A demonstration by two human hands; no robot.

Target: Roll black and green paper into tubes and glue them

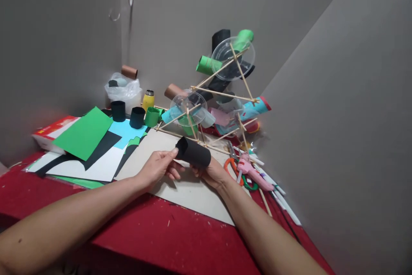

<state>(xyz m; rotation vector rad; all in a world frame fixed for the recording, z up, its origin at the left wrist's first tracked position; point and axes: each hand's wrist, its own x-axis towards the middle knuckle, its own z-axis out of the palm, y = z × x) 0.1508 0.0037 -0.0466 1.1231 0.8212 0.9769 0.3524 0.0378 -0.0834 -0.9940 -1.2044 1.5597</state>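
Above a grey cardboard sheet [180,189] on the red table [144,240], in the head view, both hands held a black paper tube [195,152] that lay roughly level, tilted slightly down to the right. The left hand [157,167] pinched the tube's open left end between thumb and fingers; the right hand [212,173] cupped its right part from beneath, fingers closed around it. Behind the tube stood a wooden-stick frame [222,95] bearing clear plastic lids and green, black and blue tubes. Left of the hands lay a green paper sheet [84,133] on black and white sheets, with two black tubes [118,111] and a green tube [152,117] upright beyond. Just right of the right hand lay a pink glue gun [252,172] and scissors [234,167].
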